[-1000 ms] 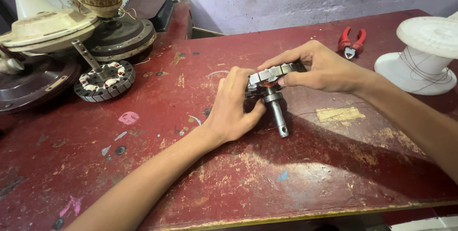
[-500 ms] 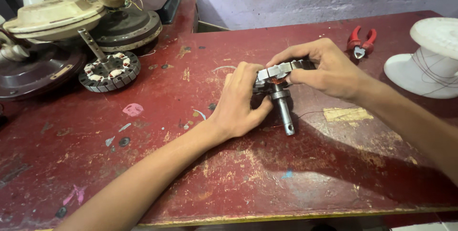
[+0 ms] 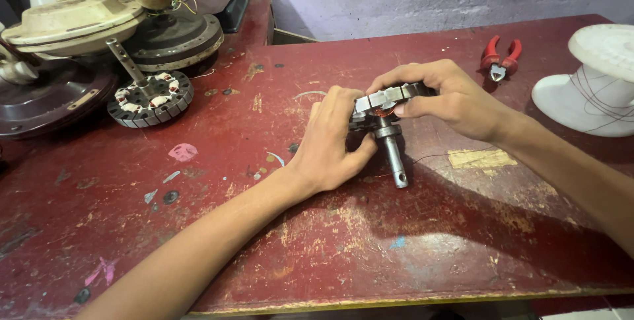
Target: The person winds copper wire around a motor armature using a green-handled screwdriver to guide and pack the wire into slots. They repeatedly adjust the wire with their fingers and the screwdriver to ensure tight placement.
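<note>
Both hands grip the motor stator (image 3: 386,101), tipped on edge mid-bench (image 3: 343,254) w/ its shaft (image 3: 393,155) pointing toward the person: left hand (image 3: 333,142) cups the near side, right hand (image 3: 439,92) pinches the top rim. I'd say keep the left thumb bracing the core so it can't roll, & mind the thin copper wire (image 3: 456,155) trailing right.
</note>
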